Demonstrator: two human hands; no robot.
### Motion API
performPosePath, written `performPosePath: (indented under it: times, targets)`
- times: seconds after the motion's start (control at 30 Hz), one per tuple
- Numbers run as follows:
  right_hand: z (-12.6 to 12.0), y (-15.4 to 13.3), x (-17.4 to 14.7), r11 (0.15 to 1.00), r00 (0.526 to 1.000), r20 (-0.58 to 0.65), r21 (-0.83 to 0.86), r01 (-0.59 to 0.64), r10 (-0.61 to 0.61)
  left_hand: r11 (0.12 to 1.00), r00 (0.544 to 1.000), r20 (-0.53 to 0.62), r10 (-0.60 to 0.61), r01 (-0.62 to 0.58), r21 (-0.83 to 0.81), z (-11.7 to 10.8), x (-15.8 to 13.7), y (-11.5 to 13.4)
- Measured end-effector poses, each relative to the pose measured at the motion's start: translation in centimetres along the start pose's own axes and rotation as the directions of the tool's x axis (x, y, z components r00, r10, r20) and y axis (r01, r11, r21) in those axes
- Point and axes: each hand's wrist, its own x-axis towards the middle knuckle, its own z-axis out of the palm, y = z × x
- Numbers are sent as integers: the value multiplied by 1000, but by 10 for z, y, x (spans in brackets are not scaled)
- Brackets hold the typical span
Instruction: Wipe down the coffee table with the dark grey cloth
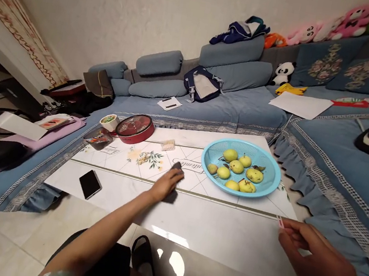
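Over the middle of the white table, my left hand has its fingers closed on a dark grey object, mostly hidden by the hand; its kind I cannot make out. At the right table edge, my right hand pinches a small, thin pink-and-white piece between thumb and finger. Between the hands, farther back, sits a light blue plastic basket holding several yellow-green pears. A small clear box of toothpicks or cotton swabs lies beyond my left hand.
The table also carries a black phone, a round red box, a white cup and a dark tray. Around it runs a blue sofa with cushions, a backpack, papers and plush toys.
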Motion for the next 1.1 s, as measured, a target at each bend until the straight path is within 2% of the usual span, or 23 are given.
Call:
performPosePath:
  times: [0.07, 0.1, 0.17, 0.27, 0.33, 0.37, 0.43, 0.5, 0.63, 0.7, 0.73, 0.8, 0.87, 0.97, 1.0, 1.03, 1.1]
  targets:
    - [0, -8, -1, 999, 999, -45, 29, 23, -22, 999, 999, -31, -41, 42, 25, -21, 18, -18]
    - [0, -12, -2, 999, 997, -70, 35, 30, -28, 998, 998, -44, -44, 46, 32, -27, 22, -17]
    - [0, -20, -5, 998, 994, -101, 37, 44, -40, 999, 998, -57, -28, 31, 44, -30, 13, 0]
    - [2, -23, -9, 997, 992, -106, 35, 73, -69, 987, 987, 12, 160, -160, -10, -10, -36, 51]
    - [4, -18, -9, 995, 991, -104, 26, 93, -89, 950, 945, 99, 310, -303, -79, 7, -77, 78]
    - [4, -15, -8, 995, 990, -100, 19, 98, -95, 937, 929, 134, 346, -333, -107, 13, -95, 83]
    - [5, -11, -6, 995, 992, -82, 12, 94, -93, 940, 927, 173, 333, -313, -132, 17, -115, 75]
    - [6, -9, -5, 998, 996, -70, 12, 61, -60, 952, 941, 167, 295, -276, -129, 7, -113, 45]
    - [7, -16, -5, 999, 997, -77, 50, 13, -9, 980, 970, 137, 199, -200, -9, -37, -55, -32]
    - [8, -20, -5, 997, 997, -76, 75, 6, 0, 985, 979, 121, 161, -166, 37, -56, -27, -49]
    - [8, -22, -6, 997, 997, -77, 82, 2, 4, 985, 981, 111, 157, -163, 48, -62, -19, -48]
    - [9, -25, -7, 997, 997, -77, 82, 5, 1, 982, 979, 104, 176, -182, 55, -62, -20, -31]
    - [10, -25, -8, 997, 996, -88, 67, 34, -28, 963, 954, 146, 262, -268, 20, -51, -44, -1]
    - [12, -18, -11, 998, 994, -94, 24, 61, -59, 905, 871, 247, 425, -414, -98, -31, -103, 34]
    - [13, -14, -11, 999, 995, -87, 5, 54, -54, 898, 857, 268, 439, -421, -126, -28, -121, 38]
    - [15, -10, -12, 999, 996, -71, -17, 44, -46, 907, 863, 280, 420, -397, -138, -29, -134, 37]
    - [17, -3, -12, 998, 998, -49, -50, 26, -28, 940, 895, 290, 338, -308, -146, -37, -146, 20]
